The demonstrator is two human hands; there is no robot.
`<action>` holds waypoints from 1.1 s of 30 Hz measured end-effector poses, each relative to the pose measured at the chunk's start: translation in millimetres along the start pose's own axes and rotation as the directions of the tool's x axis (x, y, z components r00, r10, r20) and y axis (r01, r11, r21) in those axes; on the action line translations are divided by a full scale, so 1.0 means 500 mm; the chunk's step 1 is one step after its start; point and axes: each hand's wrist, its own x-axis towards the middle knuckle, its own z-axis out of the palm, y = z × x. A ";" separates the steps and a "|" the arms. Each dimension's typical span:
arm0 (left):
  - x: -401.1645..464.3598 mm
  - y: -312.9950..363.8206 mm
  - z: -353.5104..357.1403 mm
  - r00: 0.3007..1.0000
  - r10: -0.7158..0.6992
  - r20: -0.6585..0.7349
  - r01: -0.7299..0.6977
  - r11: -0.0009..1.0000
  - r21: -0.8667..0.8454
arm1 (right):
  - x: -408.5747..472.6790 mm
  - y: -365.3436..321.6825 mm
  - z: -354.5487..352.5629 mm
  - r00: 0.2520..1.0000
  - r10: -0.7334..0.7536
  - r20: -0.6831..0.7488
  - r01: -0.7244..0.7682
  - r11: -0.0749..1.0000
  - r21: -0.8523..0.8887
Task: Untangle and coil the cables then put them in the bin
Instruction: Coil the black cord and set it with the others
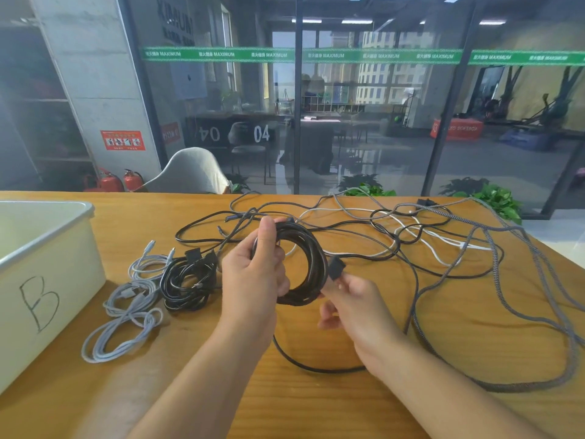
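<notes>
My left hand (pixel 256 274) grips a coil of black cable (pixel 311 264), held upright above the wooden table (pixel 316 407). My right hand (pixel 354 304) pinches that cable's black plug end (pixel 336 268) at the coil's right side. A loose loop of the same dark cable (pixel 304 362) trails below my hands. A cream bin marked "B" (pixel 47 280) stands at the left. Next to it lie a coiled black cable (pixel 186 283) and coiled grey cables (pixel 126 315). A tangle of black, white and braided grey cables (pixel 443 248) spreads over the right of the table.
A white chair back (pixel 193 172) and green plants (pixel 497 198) stand just beyond the table's far edge, before a glass wall. Red fire extinguishers (pixel 120 182) are at the far left. Bare wood shows in front of my arms.
</notes>
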 end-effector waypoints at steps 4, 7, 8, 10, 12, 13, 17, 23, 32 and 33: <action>-0.008 -0.004 0.008 0.997 -0.024 0.068 0.021 0.999 0.042 | -0.001 0.000 -0.002 0.994 -0.106 -0.020 0.101 0.981 -0.168; -0.013 -0.005 0.008 0.997 -0.037 0.068 0.032 0.996 0.083 | 0.002 -0.006 -0.010 0.964 -0.256 0.072 0.266 0.923 -0.279; -0.013 -0.005 0.007 0.997 -0.033 0.066 0.027 0.995 0.096 | 0.001 -0.007 -0.012 0.956 -0.267 0.123 0.291 0.912 -0.287; -0.014 -0.007 0.006 0.998 -0.018 0.058 0.010 0.992 0.124 | 0.002 -0.007 -0.015 0.945 -0.241 0.222 0.299 0.911 -0.284; -0.012 -0.011 0.004 0.999 0.005 0.040 -0.012 0.986 0.168 | 0.002 -0.008 -0.018 0.929 -0.216 0.299 0.305 0.907 -0.290; -0.011 -0.012 0.002 0.999 0.020 0.033 -0.026 0.980 0.197 | 0.003 -0.008 -0.020 0.921 -0.211 0.329 0.310 0.906 -0.287; -0.006 -0.013 -0.003 0.998 0.060 0.006 -0.060 0.963 0.263 | -0.004 -0.012 -0.019 0.896 -0.191 0.401 0.285 0.940 -0.188; 0.002 -0.015 -0.008 0.998 0.066 0.016 -0.067 0.960 0.272 | -0.010 -0.039 -0.021 0.861 -0.194 0.471 0.186 0.981 0.064; 0.003 -0.035 -0.008 0.996 0.081 0.036 -0.088 0.948 0.307 | -0.028 -0.036 0.001 0.846 -0.347 0.404 0.333 0.937 0.108; 0.003 -0.037 -0.008 0.996 0.080 0.037 -0.087 0.947 0.310 | -0.027 -0.033 0.006 0.857 -0.365 0.363 0.380 0.924 0.032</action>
